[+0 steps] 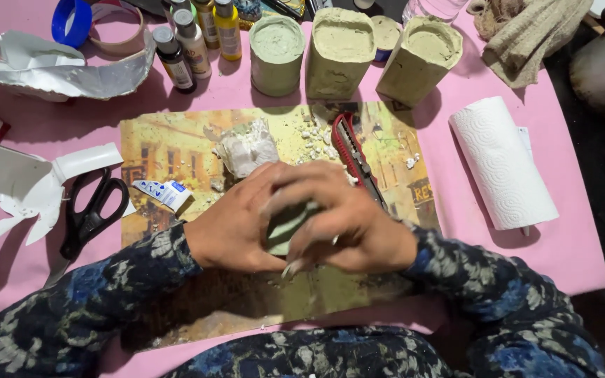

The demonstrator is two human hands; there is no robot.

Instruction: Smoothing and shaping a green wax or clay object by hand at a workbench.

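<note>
Leftmost, we see black-handled scissors (92, 208) on the pink surface (568, 245), then a small white tube (164, 193). Our left hand (236, 222) and right hand (348, 218) together clasp a grey-green clay lump (285, 227) over the printed picture mat (176, 143). Behind lie crumpled white clay (246, 148) and a red utility knife (353, 155); rightmost, a white paper towel roll (502, 164).

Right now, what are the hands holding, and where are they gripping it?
Both hands, left hand and right hand, cup a pale green clay block between them, gripping its sides; most of it is hidden.
</note>
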